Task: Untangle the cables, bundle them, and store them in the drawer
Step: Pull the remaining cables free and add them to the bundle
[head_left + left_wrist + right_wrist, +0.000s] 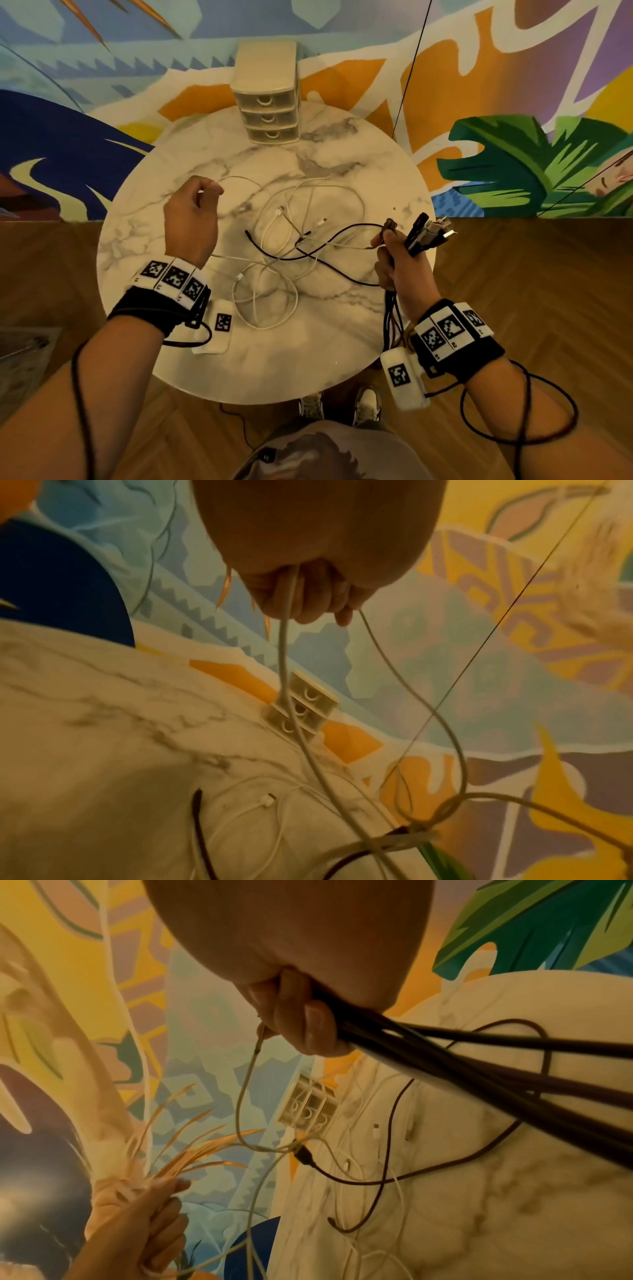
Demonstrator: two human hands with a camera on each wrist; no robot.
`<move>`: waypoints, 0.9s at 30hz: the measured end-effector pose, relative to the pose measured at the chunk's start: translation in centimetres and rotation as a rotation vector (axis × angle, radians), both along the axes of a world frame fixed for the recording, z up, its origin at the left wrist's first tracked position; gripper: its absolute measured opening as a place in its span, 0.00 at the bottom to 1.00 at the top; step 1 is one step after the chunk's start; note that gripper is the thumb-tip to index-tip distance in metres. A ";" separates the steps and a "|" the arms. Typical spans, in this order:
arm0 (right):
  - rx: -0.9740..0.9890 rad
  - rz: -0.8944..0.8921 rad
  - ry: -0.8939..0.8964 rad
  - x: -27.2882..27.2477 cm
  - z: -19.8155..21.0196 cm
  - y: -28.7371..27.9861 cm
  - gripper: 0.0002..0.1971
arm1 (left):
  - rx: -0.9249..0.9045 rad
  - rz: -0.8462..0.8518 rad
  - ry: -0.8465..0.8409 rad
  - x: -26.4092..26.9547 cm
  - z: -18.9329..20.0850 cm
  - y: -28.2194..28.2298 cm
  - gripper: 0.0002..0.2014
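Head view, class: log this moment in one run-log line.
left hand: pinches white cable | right hand: grips black cables | tangle: on table | drawers: closed

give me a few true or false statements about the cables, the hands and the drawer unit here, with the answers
1. The left hand pinches a white cable. True.
2. The right hand is empty. False: it grips a bunch of dark cables, with their plugs sticking out above the fist in the head view.
3. All three drawers of the drawer unit are shut. True.
4. The drawer unit stands on the floor. False: it stands at the far edge of the marble table.
5. A knot of white and black cables hangs between the hands. True.
6. Every cable has been bundled. False: loose white loops lie spread on the table.
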State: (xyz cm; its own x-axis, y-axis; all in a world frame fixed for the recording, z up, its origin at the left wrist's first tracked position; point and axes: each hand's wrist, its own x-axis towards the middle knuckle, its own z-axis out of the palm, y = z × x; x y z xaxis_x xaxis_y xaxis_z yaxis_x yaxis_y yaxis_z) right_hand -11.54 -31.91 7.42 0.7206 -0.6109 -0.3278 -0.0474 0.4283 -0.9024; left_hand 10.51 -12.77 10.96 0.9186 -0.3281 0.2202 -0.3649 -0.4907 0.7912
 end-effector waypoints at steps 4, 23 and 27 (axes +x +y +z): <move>0.023 -0.090 -0.001 -0.6 0.2 -1.1 0.17 | -0.150 0.250 0.037 2.9 -1.7 2.6 0.09; 0.042 -0.195 0.036 0.0 2.7 -1.5 0.18 | 0.385 -0.819 0.585 -13.8 -8.0 -7.5 0.07; 0.055 -0.294 0.023 -1.2 2.3 -3.2 0.18 | 0.396 -0.568 0.441 -9.2 -10.4 -4.9 0.06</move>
